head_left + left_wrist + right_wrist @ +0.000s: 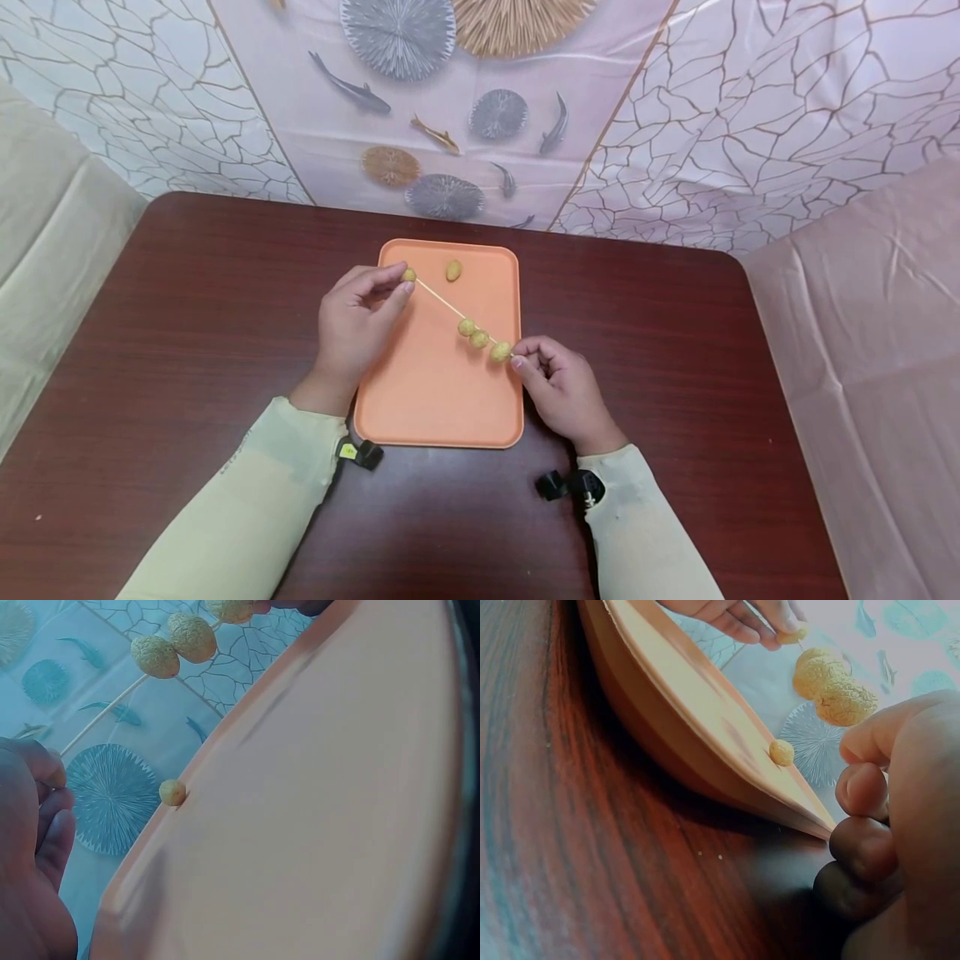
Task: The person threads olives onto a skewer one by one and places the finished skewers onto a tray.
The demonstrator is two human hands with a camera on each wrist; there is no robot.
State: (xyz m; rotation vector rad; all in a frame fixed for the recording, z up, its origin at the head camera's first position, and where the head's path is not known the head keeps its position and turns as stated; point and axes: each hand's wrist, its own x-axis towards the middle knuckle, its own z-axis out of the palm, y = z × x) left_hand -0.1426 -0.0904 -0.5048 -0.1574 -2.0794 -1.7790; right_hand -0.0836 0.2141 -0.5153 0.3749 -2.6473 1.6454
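A thin wooden skewer [438, 297] runs slantwise above an orange tray [435, 408]. Three wrinkled yellow balls [478, 339] are threaded toward its right end; their exact kind cannot be told. My right hand [561, 390] pinches the skewer's near end just past the last ball, its other fingers curled in the right wrist view. At the far end, my left hand [352, 321] pinches another yellow ball [409, 275] between thumb and fingertips, at the skewer's tip. Whether the tip has entered this ball is hidden. One loose yellow ball [453, 270] lies at the tray's far end.
The tray lies on a dark reddish-brown table [645, 308]. Behind the table hangs a patterned cloth [480, 108] with fish and round leaf shapes. Plain pale cloth [862, 333] borders the right side.
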